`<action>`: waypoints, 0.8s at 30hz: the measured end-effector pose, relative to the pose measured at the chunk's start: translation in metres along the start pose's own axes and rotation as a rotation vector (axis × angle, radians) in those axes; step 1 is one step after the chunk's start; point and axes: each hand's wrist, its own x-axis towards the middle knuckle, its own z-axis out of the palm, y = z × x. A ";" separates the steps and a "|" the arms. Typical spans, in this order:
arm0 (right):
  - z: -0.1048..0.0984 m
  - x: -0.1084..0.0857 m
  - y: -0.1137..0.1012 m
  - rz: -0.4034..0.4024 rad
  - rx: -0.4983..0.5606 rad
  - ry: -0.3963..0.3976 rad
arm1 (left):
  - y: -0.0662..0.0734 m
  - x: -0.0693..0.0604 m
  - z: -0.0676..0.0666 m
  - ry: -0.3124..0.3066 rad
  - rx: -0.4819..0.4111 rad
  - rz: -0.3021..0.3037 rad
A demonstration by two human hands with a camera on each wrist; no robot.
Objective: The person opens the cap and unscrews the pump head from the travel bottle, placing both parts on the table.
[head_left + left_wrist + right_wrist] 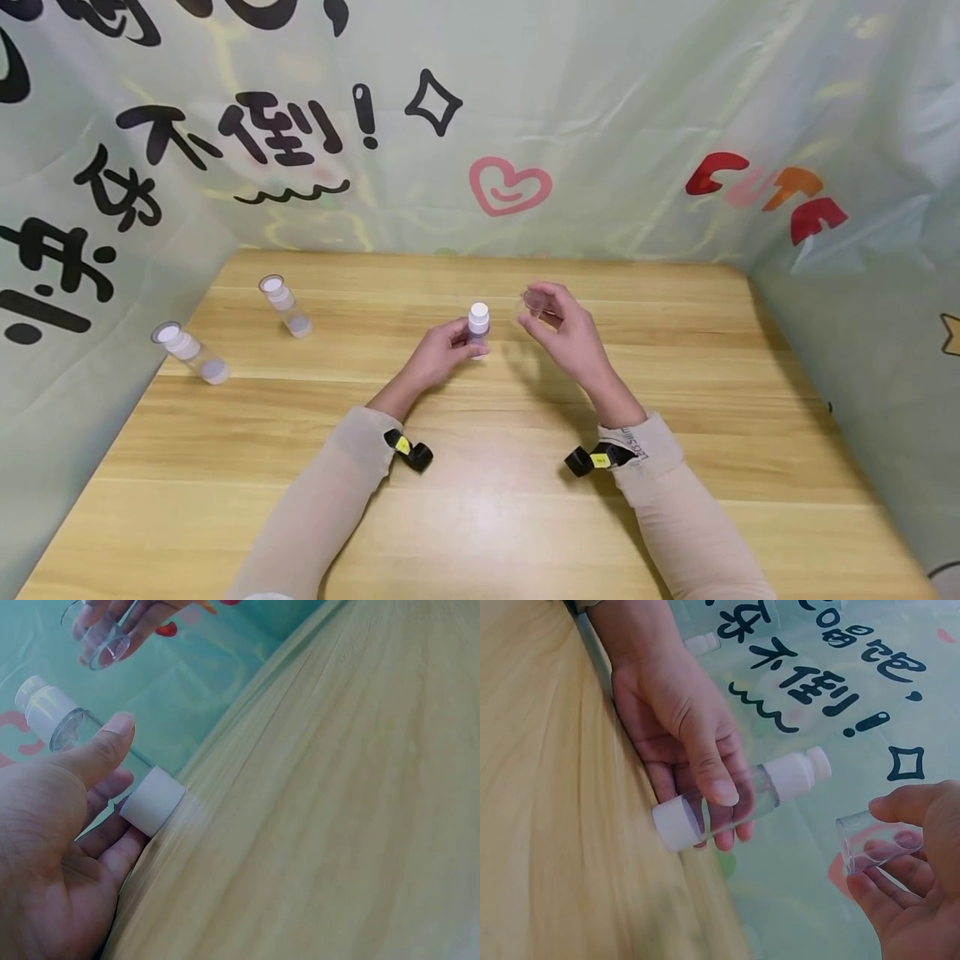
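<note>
A slim clear bottle [478, 327] stands upright mid-frame, gripped by the left hand [441, 353]; probably light, stiff and slick, best held round its barrel. Just right, the right hand [567, 332] pinches a clear cap [874, 838]. Two similar bottles [285, 307] stand left on the worktop [480, 533].

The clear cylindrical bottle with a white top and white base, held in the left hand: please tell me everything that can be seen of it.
The bottle has a see-through body, apparently glass or plastic, a white base and a stepped white top, narrower at its tip. The left hand holds it roughly upright near the head view's middle, thumb and fingers on opposite sides of the body. Its top is uncovered. Whether the base touches the light wooden table is unclear.
</note>
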 end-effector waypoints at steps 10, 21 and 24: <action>0.002 0.005 0.044 0.035 -0.054 -0.015 | 0.001 0.000 -0.001 0.002 -0.017 0.009; 0.003 0.005 0.053 0.086 -0.102 -0.052 | -0.001 0.000 -0.001 0.003 -0.017 0.010; 0.004 0.004 0.056 0.094 -0.114 -0.075 | 0.000 0.000 0.000 0.000 -0.012 0.014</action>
